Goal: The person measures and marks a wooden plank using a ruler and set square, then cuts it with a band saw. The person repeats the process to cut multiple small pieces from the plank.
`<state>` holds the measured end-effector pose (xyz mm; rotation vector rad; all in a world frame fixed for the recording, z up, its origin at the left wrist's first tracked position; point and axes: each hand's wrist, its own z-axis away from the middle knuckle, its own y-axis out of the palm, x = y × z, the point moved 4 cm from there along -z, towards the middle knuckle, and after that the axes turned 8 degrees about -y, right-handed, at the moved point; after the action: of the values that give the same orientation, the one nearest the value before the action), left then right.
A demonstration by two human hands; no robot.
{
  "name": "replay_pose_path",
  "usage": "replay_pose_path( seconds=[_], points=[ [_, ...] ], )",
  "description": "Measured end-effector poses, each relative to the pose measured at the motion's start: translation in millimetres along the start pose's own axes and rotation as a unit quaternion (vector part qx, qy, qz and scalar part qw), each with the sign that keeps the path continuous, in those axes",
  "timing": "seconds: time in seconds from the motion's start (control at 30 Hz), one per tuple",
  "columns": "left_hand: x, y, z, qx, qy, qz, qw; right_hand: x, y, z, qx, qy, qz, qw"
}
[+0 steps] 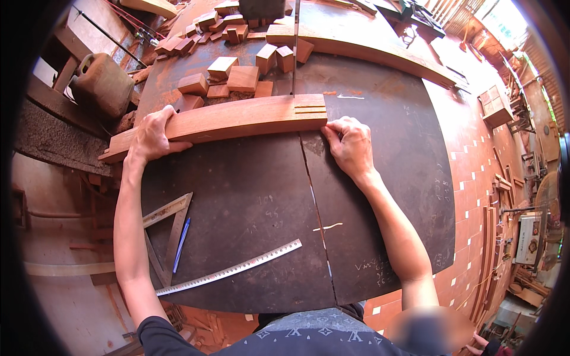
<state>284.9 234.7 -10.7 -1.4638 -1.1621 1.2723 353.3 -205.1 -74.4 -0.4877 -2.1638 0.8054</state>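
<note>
A reddish wooden beam lies across the dark saw table, its left end reaching past the table's edge. My left hand grips it near that end, thumb along the near face. At the other end my right hand is closed, thumb and curled fingers at the beam's lower corner. Two thin yellowish lines mark the top near the right end. An upright saw blade comes down at the beam's far edge; whether it touches the wood I cannot tell.
Several cut blocks lie beyond the beam. A longer board rests at the far right. Nearer me are a set square, a blue pen and a white ruler. A slot runs through the table toward me.
</note>
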Motion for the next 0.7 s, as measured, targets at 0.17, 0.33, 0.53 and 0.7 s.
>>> replay_pose_path(
  seconds=[0.17,0.33,0.53,0.7],
  points=[
    [1.4,1.1,0.4,-0.005,0.008,0.001,1.0,-0.8,0.1,-0.2,-0.003,-0.011,-0.002,1.0],
    [2.0,1.0,-0.2,0.001,0.001,0.004,1.0,0.1,1.9,0.1,-0.013,-0.001,-0.002,1.0],
    [0.1,1.3,-2.0,0.0,0.001,0.005,1.0,1.0,1.9,-0.3,-0.021,0.002,-0.003,1.0],
    [0.7,-0.2,-3.3,0.01,-0.012,0.001,1.0,1.7,2.3,-0.9,-0.021,0.005,-0.002,1.0]
  ],
)
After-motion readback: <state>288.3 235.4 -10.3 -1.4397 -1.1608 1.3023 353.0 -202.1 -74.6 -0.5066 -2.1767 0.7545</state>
